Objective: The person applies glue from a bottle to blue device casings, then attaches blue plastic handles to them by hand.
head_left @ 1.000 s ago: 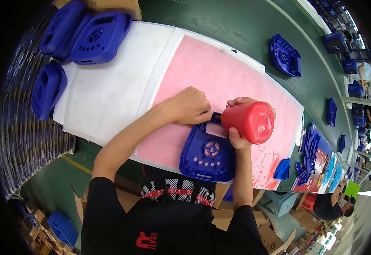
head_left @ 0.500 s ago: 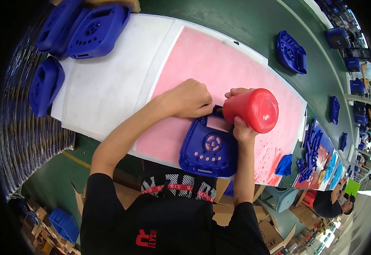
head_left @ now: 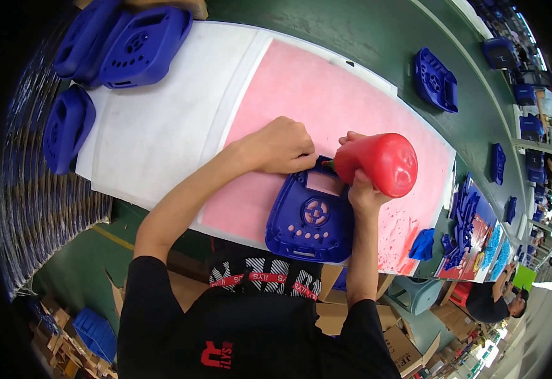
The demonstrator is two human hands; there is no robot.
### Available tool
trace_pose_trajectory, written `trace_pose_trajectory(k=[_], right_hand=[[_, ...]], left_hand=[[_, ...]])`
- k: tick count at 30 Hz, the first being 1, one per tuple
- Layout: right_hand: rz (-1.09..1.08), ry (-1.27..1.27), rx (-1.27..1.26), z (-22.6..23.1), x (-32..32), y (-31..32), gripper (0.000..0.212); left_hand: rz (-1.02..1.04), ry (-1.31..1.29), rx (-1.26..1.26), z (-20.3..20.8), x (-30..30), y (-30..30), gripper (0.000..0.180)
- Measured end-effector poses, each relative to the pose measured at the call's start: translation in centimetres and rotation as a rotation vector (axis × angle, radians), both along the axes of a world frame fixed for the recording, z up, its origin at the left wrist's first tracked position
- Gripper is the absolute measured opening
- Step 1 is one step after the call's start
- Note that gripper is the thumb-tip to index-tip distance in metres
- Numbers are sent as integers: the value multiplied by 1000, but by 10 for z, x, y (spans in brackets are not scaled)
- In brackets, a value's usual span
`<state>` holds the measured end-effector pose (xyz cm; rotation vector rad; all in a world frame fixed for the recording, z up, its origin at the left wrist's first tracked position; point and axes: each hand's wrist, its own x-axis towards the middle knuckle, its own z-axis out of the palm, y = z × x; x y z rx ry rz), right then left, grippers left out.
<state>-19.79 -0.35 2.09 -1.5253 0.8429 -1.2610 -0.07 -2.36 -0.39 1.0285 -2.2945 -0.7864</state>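
Observation:
In my right hand (head_left: 364,189) is a red squeeze bottle (head_left: 386,165), tipped on its side with its base toward the right. The bottle's wall is dented under my fingers. Its dark green nozzle points left, at the far edge of a blue plastic housing (head_left: 288,222). The housing lies flat, with a round grille, a row of holes and a rectangular opening. My left hand (head_left: 285,145) is closed, its fingers curled at the housing's far left corner; the fingertips are partly hidden.
Pink sheeting (head_left: 301,88) and white sheeting (head_left: 162,126) cover the table. Several blue housings (head_left: 143,50) stand at the far left. Another blue housing (head_left: 437,81) lies on the green conveyor belt (head_left: 377,38). Blue parts (head_left: 462,221) and a blue cloth (head_left: 422,245) lie right.
The bottle has shifted slightly right and its wall is now squeezed in. The blue housing on the belt has moved a little right and nearer. My left hand has stayed in place.

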Motion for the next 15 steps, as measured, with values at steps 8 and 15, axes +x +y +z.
trace_pose_trajectory(k=[8, 15], right_hand=[[10, -203, 98, -3, -2, 1, 67], [-4, -195, 85, -2, -6, 1, 68]], left_hand=[[6, -15, -17, -1, 1, 0, 31], [0, -59, 20, -1, -1, -1, 30]])
